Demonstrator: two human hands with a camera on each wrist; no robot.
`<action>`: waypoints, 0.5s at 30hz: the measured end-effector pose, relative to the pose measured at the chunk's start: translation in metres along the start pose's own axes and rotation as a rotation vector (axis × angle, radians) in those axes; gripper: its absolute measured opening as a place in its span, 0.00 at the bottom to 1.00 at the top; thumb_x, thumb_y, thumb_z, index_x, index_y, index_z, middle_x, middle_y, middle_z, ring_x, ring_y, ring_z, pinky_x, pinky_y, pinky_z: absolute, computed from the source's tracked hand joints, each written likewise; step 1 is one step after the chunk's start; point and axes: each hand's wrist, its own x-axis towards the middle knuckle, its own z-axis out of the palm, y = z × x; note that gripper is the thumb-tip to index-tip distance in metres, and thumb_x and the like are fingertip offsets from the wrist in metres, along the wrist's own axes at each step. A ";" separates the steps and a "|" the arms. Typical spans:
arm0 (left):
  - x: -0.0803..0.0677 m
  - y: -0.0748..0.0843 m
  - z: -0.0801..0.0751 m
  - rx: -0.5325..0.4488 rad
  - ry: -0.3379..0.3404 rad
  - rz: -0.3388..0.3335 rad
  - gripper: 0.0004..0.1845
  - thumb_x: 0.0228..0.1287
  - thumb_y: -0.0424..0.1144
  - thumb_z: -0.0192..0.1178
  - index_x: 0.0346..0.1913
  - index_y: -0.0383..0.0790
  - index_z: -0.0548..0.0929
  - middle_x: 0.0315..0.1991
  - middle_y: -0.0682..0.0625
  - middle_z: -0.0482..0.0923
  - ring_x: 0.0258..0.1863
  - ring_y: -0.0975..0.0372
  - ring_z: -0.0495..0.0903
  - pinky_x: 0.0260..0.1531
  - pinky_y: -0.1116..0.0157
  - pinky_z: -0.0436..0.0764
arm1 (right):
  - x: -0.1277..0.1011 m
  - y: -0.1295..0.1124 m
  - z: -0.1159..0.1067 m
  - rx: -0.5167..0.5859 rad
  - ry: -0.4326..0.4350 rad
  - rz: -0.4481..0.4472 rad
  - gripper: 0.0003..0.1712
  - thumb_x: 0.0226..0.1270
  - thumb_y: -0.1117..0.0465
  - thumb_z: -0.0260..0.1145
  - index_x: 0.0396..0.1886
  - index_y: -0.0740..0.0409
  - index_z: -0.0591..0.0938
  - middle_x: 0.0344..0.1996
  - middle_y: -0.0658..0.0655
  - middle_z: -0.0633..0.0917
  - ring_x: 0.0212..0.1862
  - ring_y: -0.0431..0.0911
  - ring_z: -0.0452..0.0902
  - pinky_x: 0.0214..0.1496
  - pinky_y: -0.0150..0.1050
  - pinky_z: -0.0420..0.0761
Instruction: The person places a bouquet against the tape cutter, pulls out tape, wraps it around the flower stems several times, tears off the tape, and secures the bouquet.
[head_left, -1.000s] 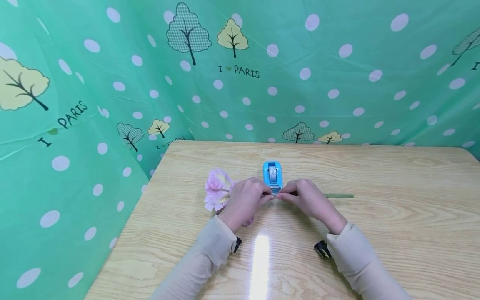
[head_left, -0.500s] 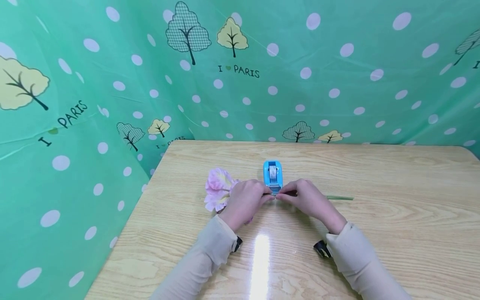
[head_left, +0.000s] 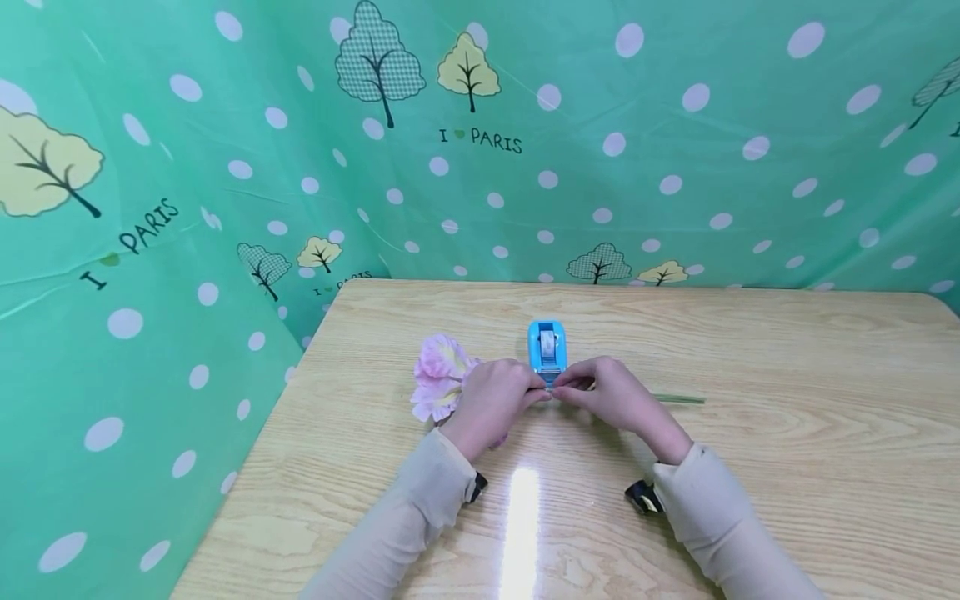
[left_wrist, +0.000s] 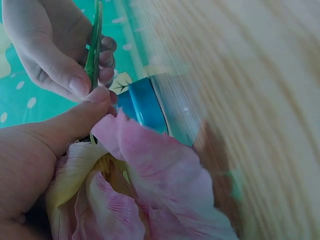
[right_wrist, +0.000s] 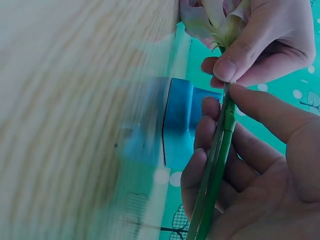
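both hands, left and right, pinch green stem near tape dispenser.

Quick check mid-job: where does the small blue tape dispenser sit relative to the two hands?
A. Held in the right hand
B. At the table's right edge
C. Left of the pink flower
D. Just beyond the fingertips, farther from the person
D: the small blue tape dispenser stands on the wooden table just beyond where the left hand and right hand pinch the thin green flower stem.

Both hands pinching green stem
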 end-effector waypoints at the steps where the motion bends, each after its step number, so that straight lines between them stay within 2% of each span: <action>1: 0.000 0.000 0.000 0.004 -0.001 0.001 0.09 0.64 0.50 0.65 0.40 0.55 0.91 0.33 0.58 0.88 0.32 0.65 0.84 0.33 0.68 0.82 | 0.000 0.000 0.000 0.010 -0.005 0.009 0.10 0.68 0.58 0.68 0.41 0.59 0.89 0.33 0.51 0.88 0.33 0.42 0.78 0.33 0.35 0.79; 6: 0.000 0.000 0.001 0.035 -0.001 0.010 0.09 0.64 0.51 0.65 0.41 0.56 0.91 0.32 0.58 0.88 0.31 0.65 0.84 0.31 0.68 0.82 | 0.002 0.000 0.000 0.046 -0.020 0.033 0.12 0.70 0.55 0.66 0.41 0.57 0.89 0.32 0.52 0.87 0.32 0.43 0.75 0.32 0.35 0.76; 11: -0.001 0.001 0.001 0.100 0.009 0.033 0.09 0.65 0.51 0.64 0.39 0.55 0.91 0.30 0.58 0.87 0.29 0.65 0.84 0.30 0.67 0.82 | 0.006 0.002 0.004 0.047 0.014 0.099 0.16 0.72 0.51 0.64 0.31 0.56 0.89 0.17 0.49 0.77 0.21 0.41 0.67 0.24 0.32 0.67; 15: -0.001 0.002 0.002 0.112 0.008 0.035 0.09 0.65 0.51 0.64 0.36 0.54 0.91 0.28 0.58 0.86 0.27 0.65 0.83 0.28 0.68 0.81 | 0.008 0.001 0.006 0.043 0.047 0.150 0.19 0.71 0.49 0.65 0.27 0.56 0.88 0.12 0.47 0.72 0.18 0.41 0.64 0.20 0.32 0.63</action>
